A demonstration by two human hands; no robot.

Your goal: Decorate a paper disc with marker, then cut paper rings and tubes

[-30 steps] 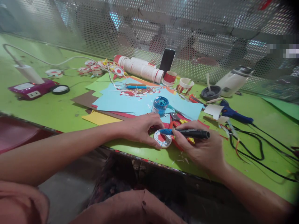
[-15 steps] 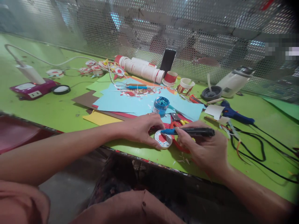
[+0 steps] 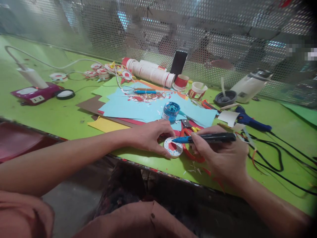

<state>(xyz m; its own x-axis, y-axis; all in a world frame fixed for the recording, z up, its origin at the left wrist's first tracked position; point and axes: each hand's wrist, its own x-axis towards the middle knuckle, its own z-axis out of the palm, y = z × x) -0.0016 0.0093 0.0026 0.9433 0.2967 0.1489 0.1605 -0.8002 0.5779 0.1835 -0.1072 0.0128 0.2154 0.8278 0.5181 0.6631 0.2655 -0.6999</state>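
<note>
My left hand [image 3: 151,135] grips the rim of a small round white disc [image 3: 177,152] between thumb and fingers, near the front edge of the table. The disc bears a red shape in its middle and blue dots around it. My right hand [image 3: 220,152] holds a black marker pen [image 3: 213,137] whose front end is coated in blue. That blue tip is at the disc's upper edge; whether it touches, I cannot tell. Just behind the disc stands an open jar of blue paint [image 3: 170,113]. Orange-handled scissors [image 3: 187,152] lie partly hidden by my right hand.
Coloured paper sheets [image 3: 123,107] lie behind my hands, with a blue pen [image 3: 146,92] and scraps on them. Farther back are stacked paper cups [image 3: 151,73] and a phone [image 3: 178,64]. To the right, a blue glue gun [image 3: 254,120] trails its cable [image 3: 279,160].
My right hand and the marker pen have shifted slightly to the right, and the pen lies a little flatter. My left hand and the disc have barely moved.
</note>
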